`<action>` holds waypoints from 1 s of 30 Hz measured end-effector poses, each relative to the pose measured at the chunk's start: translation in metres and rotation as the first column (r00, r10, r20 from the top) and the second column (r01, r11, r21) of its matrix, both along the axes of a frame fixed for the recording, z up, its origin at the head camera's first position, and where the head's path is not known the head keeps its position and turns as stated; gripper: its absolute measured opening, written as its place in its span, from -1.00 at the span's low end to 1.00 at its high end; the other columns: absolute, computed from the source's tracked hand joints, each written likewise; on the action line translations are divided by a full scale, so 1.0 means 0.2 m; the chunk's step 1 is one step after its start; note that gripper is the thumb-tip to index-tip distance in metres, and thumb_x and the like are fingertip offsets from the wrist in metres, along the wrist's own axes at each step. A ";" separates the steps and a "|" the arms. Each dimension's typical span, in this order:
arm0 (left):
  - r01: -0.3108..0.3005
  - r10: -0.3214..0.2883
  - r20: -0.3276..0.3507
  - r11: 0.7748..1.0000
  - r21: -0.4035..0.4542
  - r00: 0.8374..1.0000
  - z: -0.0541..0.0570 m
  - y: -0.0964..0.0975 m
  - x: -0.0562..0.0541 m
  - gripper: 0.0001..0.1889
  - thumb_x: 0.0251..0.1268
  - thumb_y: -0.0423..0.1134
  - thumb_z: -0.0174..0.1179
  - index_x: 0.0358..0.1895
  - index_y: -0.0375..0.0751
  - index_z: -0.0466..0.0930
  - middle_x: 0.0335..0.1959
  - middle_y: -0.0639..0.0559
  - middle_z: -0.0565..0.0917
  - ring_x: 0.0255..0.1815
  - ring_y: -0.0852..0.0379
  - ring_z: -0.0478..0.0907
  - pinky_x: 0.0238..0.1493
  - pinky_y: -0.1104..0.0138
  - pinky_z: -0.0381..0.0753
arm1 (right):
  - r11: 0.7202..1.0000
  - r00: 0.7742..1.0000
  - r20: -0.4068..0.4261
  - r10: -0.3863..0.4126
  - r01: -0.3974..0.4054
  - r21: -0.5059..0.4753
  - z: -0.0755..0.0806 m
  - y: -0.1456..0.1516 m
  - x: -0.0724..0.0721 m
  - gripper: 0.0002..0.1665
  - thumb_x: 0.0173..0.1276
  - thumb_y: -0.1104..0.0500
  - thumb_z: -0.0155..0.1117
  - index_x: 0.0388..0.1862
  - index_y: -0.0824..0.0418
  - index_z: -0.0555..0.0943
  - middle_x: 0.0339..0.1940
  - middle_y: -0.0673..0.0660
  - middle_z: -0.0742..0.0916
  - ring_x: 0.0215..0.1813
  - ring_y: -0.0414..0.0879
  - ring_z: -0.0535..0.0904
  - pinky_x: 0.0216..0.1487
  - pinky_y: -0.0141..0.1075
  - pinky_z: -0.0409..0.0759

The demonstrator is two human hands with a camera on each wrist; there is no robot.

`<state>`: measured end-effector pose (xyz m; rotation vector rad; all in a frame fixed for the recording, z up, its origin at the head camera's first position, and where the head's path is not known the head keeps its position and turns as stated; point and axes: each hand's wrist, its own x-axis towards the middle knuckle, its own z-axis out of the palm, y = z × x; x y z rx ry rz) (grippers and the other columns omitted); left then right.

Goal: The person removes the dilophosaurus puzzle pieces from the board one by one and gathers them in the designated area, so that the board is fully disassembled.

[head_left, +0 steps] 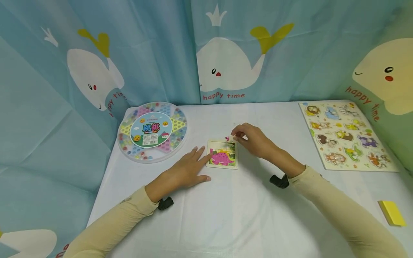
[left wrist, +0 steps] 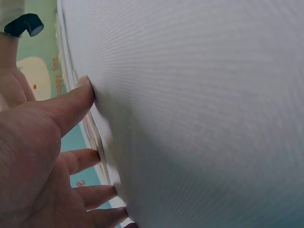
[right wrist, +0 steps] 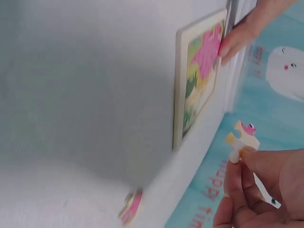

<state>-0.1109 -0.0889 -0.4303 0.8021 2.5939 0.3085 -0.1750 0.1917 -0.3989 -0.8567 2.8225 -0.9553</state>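
Note:
A small square jigsaw puzzle with a pink dinosaur picture sits in a pale wooden frame on the white table. My left hand lies spread at its left side, the index fingertip on the picture's left edge. In the left wrist view, the left thumb and fingers rest against the tabletop. Above the puzzle's top right corner, my right hand pinches a puzzle piece, cream with a pink patch, between thumb and fingers. Another pink-and-cream piece shows blurred on the table in the right wrist view.
A round Chinese checkers set with coloured marbles lies at the back left. An animal peg puzzle board lies at the right, and a yellow block near the right edge. A whale-print curtain hangs behind the table.

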 end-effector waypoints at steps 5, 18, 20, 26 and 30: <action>0.004 -0.004 -0.006 1.000 -0.004 1.000 0.00 0.00 0.00 -0.08 0.51 0.27 0.19 0.75 0.02 0.01 0.77 -0.20 -0.09 0.76 -0.28 -0.17 0.70 -0.08 0.03 | 0.999 0.999 0.011 -0.033 0.032 0.016 0.05 0.11 -0.01 -0.82 0.50 0.43 0.29 0.03 0.35 0.69 -0.15 0.23 0.71 -0.03 0.13 0.69 -0.02 0.03 0.69; 0.001 -0.001 -0.004 1.000 -0.002 1.000 0.00 0.00 0.01 -0.08 0.51 0.26 0.20 0.75 0.01 0.02 0.77 -0.21 -0.08 0.76 -0.28 -0.16 0.69 -0.08 0.04 | 0.985 0.985 0.120 -0.120 0.104 0.135 0.06 0.51 -0.04 -0.81 0.58 0.32 0.26 0.05 0.32 0.73 -0.16 0.20 0.75 0.01 0.20 0.71 -0.03 -0.04 0.62; 0.001 -0.001 -0.005 1.000 -0.008 1.000 0.00 0.00 0.01 -0.08 0.51 0.27 0.20 0.75 0.01 0.02 0.77 -0.20 -0.09 0.76 -0.28 -0.16 0.69 -0.07 0.04 | 0.981 0.981 0.148 -0.126 0.101 0.164 0.05 0.56 -0.05 -0.80 0.59 0.29 0.26 0.07 0.32 0.72 -0.15 0.20 0.76 0.02 0.20 0.71 -0.03 -0.03 0.62; 0.003 -0.003 -0.002 1.000 -0.007 1.000 0.01 0.00 0.01 -0.08 0.50 0.26 0.20 0.74 0.00 0.02 0.77 -0.20 -0.09 0.76 -0.28 -0.16 0.69 -0.07 0.05 | 0.976 0.971 0.198 -0.137 0.098 0.193 0.01 0.64 -0.06 -0.80 0.60 0.28 0.24 0.06 0.32 0.72 -0.11 0.21 0.79 0.04 0.21 0.70 0.05 0.06 0.60; 0.008 -0.008 -0.006 1.000 -0.002 1.000 0.01 0.00 0.01 -0.08 0.51 0.26 0.20 0.74 0.00 0.02 0.77 -0.21 -0.09 0.76 -0.29 -0.16 0.69 -0.07 0.05 | 0.973 0.967 0.198 -0.160 0.121 0.196 -0.03 0.65 -0.08 -0.82 0.58 0.30 0.25 0.03 0.34 0.72 -0.09 0.27 0.78 0.03 0.22 0.67 0.06 0.08 0.57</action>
